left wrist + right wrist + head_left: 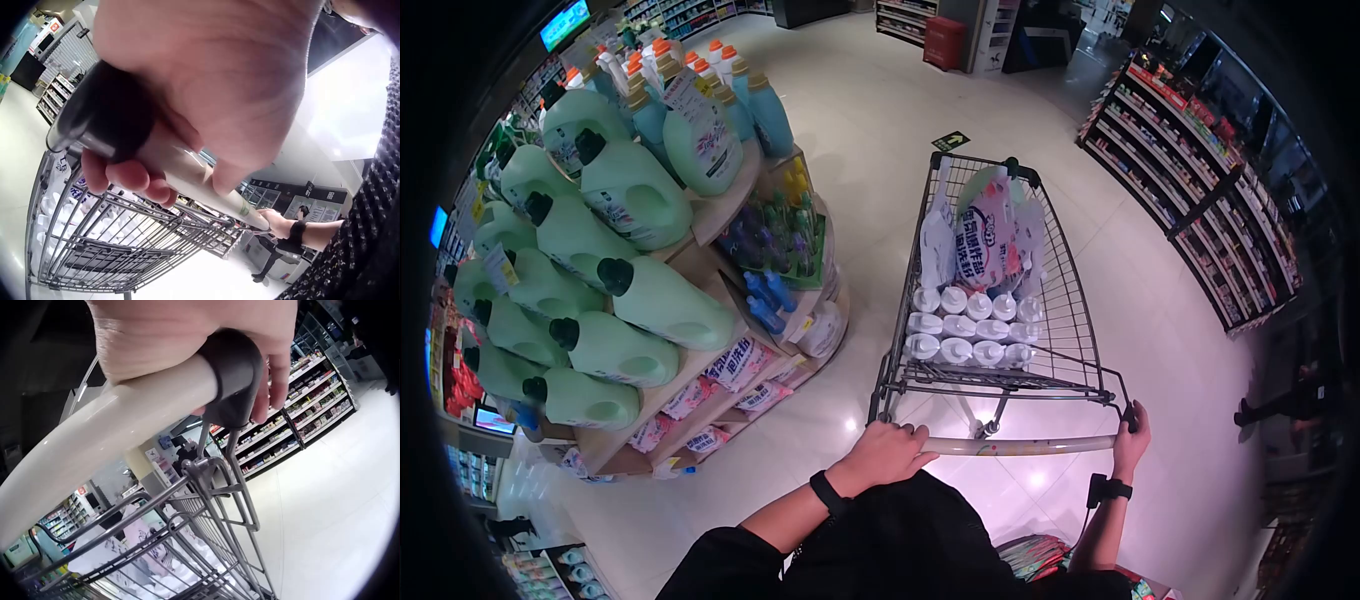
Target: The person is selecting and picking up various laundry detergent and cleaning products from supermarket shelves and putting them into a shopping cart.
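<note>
A wire shopping cart (1065,290) stands in front of me. My left hand (885,455) grips the left end of its pale handle bar (1020,446); in the left wrist view the fingers (128,175) curl round the bar beside a black end cap (112,112). At the opposite end my right hand (1135,440) holds the bar's dark corner piece (234,375), with its fingers bent over the far side. Rows of white bottles (957,326) fill the near part of the basket. Behind them sits a pink-and-white printed bag (990,235) beside clear plastic wrapping.
To the left, a display stand (700,385) carries large green detergent jugs (635,195), blue bottles and pink packets. Stocked shelves (1190,170) curve along the right. A red bin (944,43) stands farther back, and a floor arrow sign (951,141) lies ahead of the cart.
</note>
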Available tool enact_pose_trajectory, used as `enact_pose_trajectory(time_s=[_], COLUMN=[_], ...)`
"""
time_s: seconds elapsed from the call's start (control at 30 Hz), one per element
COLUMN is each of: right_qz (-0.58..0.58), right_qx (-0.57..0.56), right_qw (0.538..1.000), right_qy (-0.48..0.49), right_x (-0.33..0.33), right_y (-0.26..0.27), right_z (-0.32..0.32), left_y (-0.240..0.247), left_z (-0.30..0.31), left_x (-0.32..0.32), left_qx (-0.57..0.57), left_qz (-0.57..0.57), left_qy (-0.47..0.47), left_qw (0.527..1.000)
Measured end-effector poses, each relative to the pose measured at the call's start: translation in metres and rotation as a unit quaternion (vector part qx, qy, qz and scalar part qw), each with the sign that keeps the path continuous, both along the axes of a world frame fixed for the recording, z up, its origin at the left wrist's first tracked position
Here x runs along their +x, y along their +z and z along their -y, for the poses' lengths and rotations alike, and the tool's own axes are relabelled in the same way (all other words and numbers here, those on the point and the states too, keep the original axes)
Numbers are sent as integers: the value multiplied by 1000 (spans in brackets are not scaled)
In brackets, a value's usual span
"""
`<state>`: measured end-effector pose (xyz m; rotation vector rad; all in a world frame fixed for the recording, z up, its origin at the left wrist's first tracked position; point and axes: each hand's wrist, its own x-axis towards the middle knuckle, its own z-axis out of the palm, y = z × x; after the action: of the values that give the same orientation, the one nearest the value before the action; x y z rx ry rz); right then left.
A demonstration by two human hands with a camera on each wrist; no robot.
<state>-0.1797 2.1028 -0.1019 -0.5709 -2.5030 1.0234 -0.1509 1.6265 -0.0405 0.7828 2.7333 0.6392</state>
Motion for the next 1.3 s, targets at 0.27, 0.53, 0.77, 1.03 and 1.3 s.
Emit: enact_pose_trajectory(time_s=[0.27, 0.53, 0.77, 1.03, 1.3], right_qz=[-67, 148, 66, 98, 205], right_qx=[-189, -670, -708, -632, -529], right_qw=[970, 727, 698, 750, 797], right_qy=[-136, -22, -83, -168, -208], right_x=[-61, -53, -68, -100, -131], right_y=[-31, 45, 13, 4, 2], right_z=[5, 152, 159, 126, 76], left_y=[-3, -6, -9, -101, -113], left_z=[-44, -67, -7, 238, 305], left_x=[-37, -72, -157, -225, -251], left_qx=[42, 123, 362, 75, -42], left_qz=[-15, 93, 151, -177, -75], left_qy=[-42, -171, -125, 420, 484], left_qw=[998, 973, 911, 887, 871])
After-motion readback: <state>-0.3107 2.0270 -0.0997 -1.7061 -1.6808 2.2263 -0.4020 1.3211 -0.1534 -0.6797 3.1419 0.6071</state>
